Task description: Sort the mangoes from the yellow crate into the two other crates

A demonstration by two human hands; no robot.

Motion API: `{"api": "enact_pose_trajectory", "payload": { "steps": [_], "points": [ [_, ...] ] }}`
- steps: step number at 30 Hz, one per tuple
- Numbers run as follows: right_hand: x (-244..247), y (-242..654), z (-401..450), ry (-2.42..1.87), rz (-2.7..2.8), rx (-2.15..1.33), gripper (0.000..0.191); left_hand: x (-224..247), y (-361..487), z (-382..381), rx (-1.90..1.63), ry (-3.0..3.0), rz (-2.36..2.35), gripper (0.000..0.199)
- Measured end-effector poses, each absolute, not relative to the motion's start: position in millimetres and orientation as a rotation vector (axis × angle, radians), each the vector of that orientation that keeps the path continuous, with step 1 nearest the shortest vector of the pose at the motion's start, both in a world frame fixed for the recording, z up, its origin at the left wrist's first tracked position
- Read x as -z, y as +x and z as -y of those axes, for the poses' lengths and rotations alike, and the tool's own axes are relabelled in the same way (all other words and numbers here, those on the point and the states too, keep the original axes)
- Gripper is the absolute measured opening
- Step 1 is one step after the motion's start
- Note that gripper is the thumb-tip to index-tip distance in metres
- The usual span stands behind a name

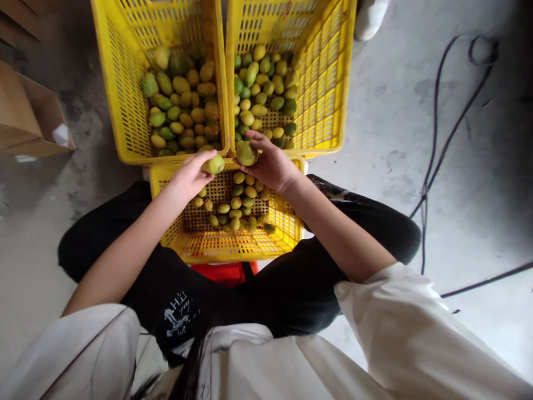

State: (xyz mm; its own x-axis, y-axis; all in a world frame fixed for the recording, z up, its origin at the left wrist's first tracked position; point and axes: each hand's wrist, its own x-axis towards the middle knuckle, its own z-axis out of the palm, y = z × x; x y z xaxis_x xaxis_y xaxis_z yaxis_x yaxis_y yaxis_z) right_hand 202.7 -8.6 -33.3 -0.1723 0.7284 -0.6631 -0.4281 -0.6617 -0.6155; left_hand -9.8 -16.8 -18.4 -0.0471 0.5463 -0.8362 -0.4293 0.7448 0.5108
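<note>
My left hand (192,173) is closed round a yellow-green lemon (215,164), with the fruit's end facing right. In my right hand (272,164) sits another greenish lemon (246,153), gripped between thumb and fingers. Both hands hover above the near yellow crate (225,253), which has several small yellow-green lemons (235,203) on its slotted floor. Beyond them stand two larger yellow crates side by side. Bigger, mixed green and yellow lemons (181,85) lie in the left crate (109,66); smaller ones (266,83) lie in the right crate (333,83).
Cardboard boxes (25,111) stand on the concrete floor at the left. A black cable (437,133) loops over the floor at the right. Near the right crate's far corner is a white shoe (372,18). My black-trousered knees flank the near crate, above something red (220,273).
</note>
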Motion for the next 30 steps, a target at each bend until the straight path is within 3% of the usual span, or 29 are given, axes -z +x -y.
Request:
{"api": "enact_pose_trajectory", "payload": {
  "steps": [5,12,22,30],
  "points": [
    [39,202,10,-1.307,0.352,-1.923,0.028,6,2,21,-0.802,0.067,-1.434,0.020],
    [48,199,9,-1.396,0.283,-1.836,0.026,-2,7,19,-0.907,-0.072,-1.408,0.028],
    [50,204,7,-1.376,0.364,-1.836,0.039,7,-3,15,-0.852,-0.038,-1.422,0.018],
    [63,205,5,-1.408,0.235,-1.957,0.046,9,-3,14,-0.847,-0.037,-1.443,0.032]
  ]
}}
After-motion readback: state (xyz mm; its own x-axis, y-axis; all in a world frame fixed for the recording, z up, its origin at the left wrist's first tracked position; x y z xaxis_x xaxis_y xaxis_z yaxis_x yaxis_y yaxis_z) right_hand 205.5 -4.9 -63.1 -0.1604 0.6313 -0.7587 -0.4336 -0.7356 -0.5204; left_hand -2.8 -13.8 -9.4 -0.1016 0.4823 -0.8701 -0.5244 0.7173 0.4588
